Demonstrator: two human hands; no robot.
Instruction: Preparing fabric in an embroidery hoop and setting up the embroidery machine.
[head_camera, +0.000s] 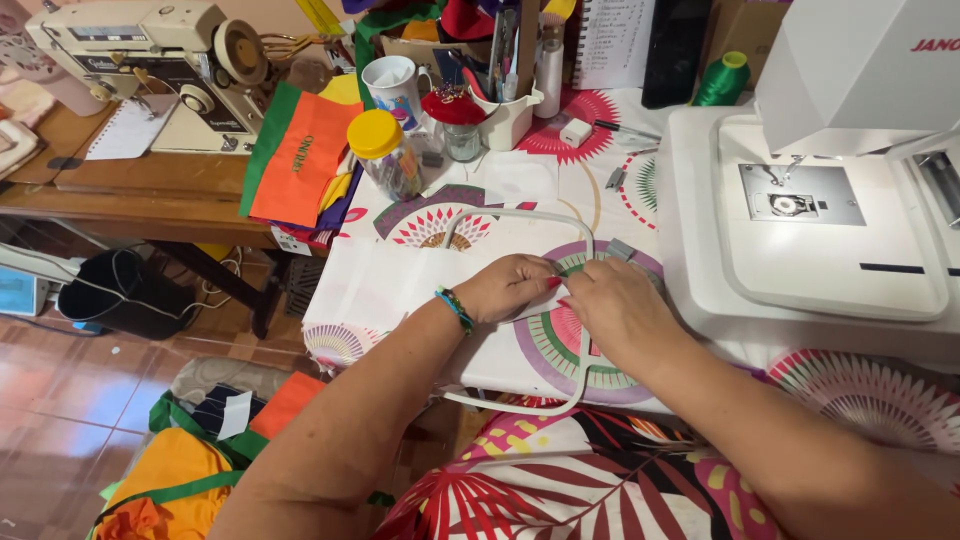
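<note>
A white rounded embroidery hoop (520, 214) lies on the patterned tablecloth (360, 270) in the middle of the view, its near end hanging over the table edge. My left hand (510, 287), with a beaded bracelet on the wrist, rests on the white sheet stretched inside the hoop. My right hand (618, 308) presses down on the hoop's right rim, fingertips touching those of the left hand. Both hands are bent at the fingers and pinch at the sheet near the rim.
A white embroidery machine (820, 200) stands right of the hoop. Behind are a yellow-lidded jar (384, 152), a mug (393, 88), a red pincushion jar (456, 120) and stacked orange and green cloth (300, 155). An older sewing machine (150, 60) sits back left; cloth piles lie on the floor.
</note>
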